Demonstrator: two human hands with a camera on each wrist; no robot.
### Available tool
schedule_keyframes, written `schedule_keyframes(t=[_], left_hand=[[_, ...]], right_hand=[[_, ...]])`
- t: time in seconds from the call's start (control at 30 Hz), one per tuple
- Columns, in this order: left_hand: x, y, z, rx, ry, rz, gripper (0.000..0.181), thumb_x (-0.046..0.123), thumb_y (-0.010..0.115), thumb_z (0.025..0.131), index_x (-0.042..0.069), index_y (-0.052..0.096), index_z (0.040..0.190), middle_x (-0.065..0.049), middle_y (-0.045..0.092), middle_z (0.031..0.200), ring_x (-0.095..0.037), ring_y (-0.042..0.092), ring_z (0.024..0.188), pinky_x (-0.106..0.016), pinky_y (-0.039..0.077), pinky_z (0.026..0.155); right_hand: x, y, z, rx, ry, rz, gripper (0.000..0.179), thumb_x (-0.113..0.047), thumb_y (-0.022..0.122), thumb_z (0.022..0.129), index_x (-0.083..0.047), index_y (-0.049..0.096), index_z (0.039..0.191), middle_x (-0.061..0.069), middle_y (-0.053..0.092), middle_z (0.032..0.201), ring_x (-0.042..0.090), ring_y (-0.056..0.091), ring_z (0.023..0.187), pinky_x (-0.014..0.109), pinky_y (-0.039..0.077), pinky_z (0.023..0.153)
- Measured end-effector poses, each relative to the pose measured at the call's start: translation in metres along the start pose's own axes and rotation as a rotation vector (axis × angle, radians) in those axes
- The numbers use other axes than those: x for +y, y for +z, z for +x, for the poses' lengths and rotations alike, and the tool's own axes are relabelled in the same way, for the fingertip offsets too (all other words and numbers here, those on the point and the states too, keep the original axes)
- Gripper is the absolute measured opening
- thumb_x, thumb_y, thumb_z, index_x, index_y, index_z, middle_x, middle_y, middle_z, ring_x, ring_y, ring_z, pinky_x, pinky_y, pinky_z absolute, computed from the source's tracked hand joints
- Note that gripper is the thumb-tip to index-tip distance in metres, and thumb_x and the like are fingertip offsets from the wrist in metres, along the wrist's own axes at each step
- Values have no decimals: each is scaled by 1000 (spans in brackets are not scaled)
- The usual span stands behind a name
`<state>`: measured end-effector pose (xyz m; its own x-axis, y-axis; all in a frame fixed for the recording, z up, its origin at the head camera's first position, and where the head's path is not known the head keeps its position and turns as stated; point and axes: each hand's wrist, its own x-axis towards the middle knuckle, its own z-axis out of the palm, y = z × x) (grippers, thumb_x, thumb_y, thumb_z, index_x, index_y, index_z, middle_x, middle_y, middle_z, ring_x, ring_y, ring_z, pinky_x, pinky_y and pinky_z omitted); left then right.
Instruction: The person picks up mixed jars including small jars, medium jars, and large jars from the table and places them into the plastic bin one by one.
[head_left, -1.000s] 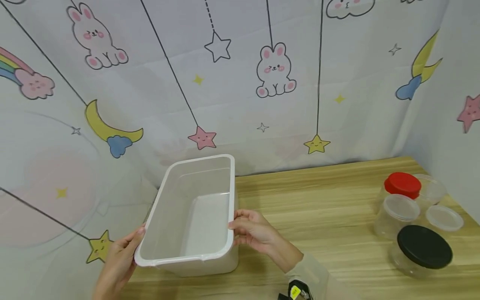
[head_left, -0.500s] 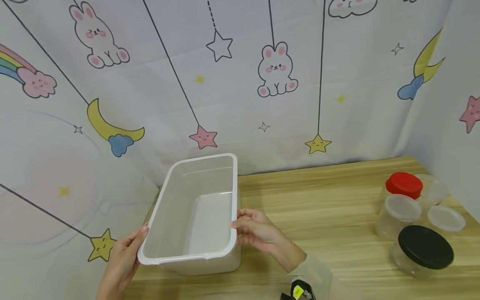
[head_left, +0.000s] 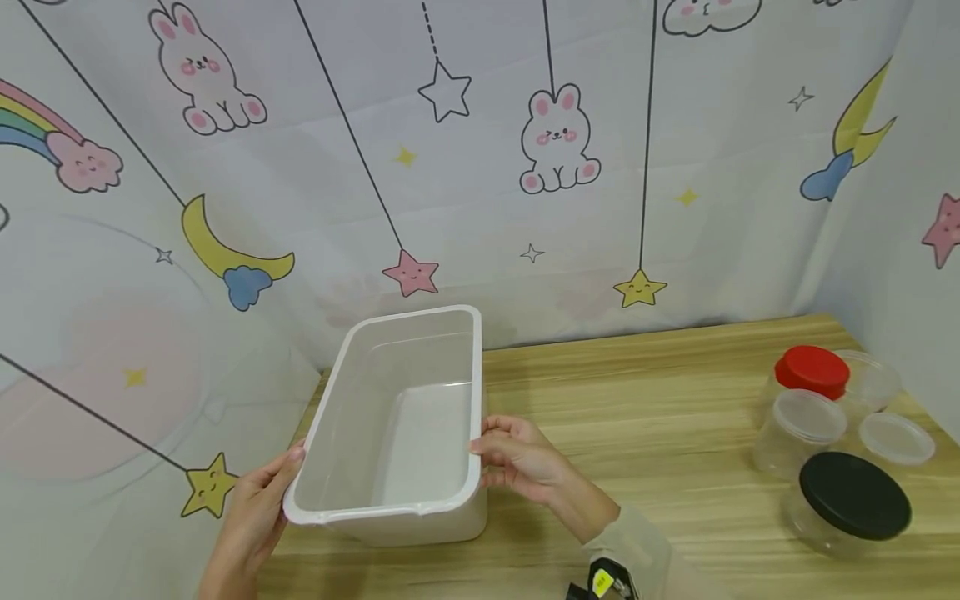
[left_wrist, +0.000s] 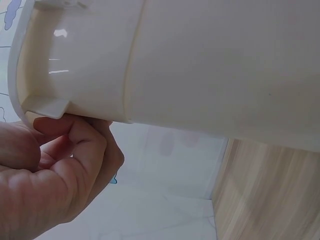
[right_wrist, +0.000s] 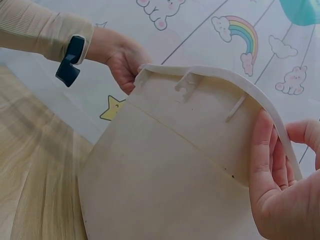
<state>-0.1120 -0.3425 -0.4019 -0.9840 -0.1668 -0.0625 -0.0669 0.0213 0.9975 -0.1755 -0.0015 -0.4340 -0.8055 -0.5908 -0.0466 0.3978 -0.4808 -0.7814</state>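
A deep white plastic bin (head_left: 427, 442) with a rounded rim stands at the left end of the wooden table, with nothing inside it. My left hand (head_left: 253, 510) grips its rim at the near left corner, thumb on top. In the left wrist view the curled left fingers (left_wrist: 90, 145) tuck under the rim. On the opposite long side, my right hand (head_left: 523, 460) pinches the rim between thumb and fingers. The right wrist view shows the right fingers (right_wrist: 265, 150) against the bin's outer wall (right_wrist: 170, 165) below the lip. Whether the bin's base fully touches the table is unclear.
At the table's right stand several clear jars: one with a red lid (head_left: 812, 372), one with a black lid (head_left: 855, 495) and one with a translucent lid (head_left: 810, 415). Another pale lid (head_left: 897, 438) is beside them. A printed curtain (head_left: 480, 167) borders the wooden table (head_left: 637, 417).
In the head view the whole scene has shifted slightly right, the bin and hands along with it. Both hands keep the same hold on the rim.
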Motion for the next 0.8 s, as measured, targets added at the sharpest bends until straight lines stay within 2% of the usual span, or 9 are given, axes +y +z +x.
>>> schedule_keyframes(t=[0.3, 0.57, 0.7, 0.8], left_hand=[[3, 4, 0, 11, -18, 19, 24, 24, 53, 105, 40, 70, 98, 18, 69, 104, -10, 65, 86, -26, 60, 67], [2, 6, -1, 49, -42, 29, 15, 22, 53, 105, 26, 68, 108, 14, 67, 101, -11, 66, 84, -28, 60, 66], [1, 7, -2, 48, -39, 40, 17, 22, 53, 105, 22, 65, 117, 13, 67, 101, -12, 65, 83, -28, 60, 66], [1, 9, -2, 45, -29, 37, 16, 23, 53, 105, 26, 66, 113, 13, 68, 102, -12, 65, 82, -28, 60, 65]], right_hand=[[-2, -2, -2, 9, -9, -10, 13, 5, 58, 90, -2, 55, 100, 5, 63, 91, 14, 64, 73, 26, 59, 60], [-2, -5, -3, -1, -20, -11, 12, 5, 57, 89, -3, 56, 98, 4, 63, 90, 13, 64, 74, 26, 59, 60], [-2, -6, -4, 6, -22, -8, 13, 6, 57, 90, -3, 56, 98, 5, 63, 90, 13, 64, 73, 26, 59, 60], [-3, -6, -5, 7, -25, -11, 13, 6, 57, 90, -3, 56, 99, 4, 63, 89, 13, 64, 73, 26, 59, 60]])
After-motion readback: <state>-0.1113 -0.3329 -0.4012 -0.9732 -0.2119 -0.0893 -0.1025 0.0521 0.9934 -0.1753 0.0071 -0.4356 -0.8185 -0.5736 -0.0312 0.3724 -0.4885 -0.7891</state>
